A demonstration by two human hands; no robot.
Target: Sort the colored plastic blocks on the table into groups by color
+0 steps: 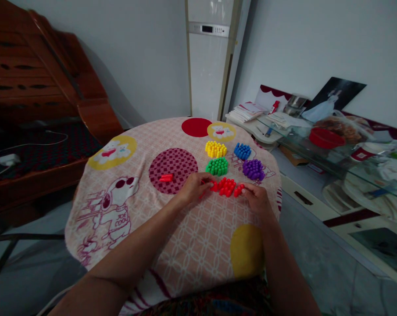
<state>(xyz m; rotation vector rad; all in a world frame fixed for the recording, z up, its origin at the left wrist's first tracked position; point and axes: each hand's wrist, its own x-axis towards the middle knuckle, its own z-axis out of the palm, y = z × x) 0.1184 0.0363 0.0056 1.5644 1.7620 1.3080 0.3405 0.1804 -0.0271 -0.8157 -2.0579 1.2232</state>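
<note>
My left hand (195, 186) is closed in a pinch at the left side of a cluster of small red plastic pegs (227, 187), with red pieces at its fingertips. At the cluster's right side, my right hand (258, 198) pinches another few red pegs (238, 190). Just beyond the hands lie groups of green pegs (217, 166) and yellow pegs (216, 149). To their right are blue pegs (242, 151) and purple pegs (253, 170). Farther left, a small separate bunch of red pegs (166, 177) lies on the dark pink printed circle. My fingers partly hide the pieces they hold.
A patterned cloth (198, 245) covers the round table. On the right stands a glass-topped cabinet (359, 164) with papers (247, 112), a red bowl (326, 137) and bags. A wooden bench (93, 109) is at left; a tall white air conditioner (207, 70) stands behind.
</note>
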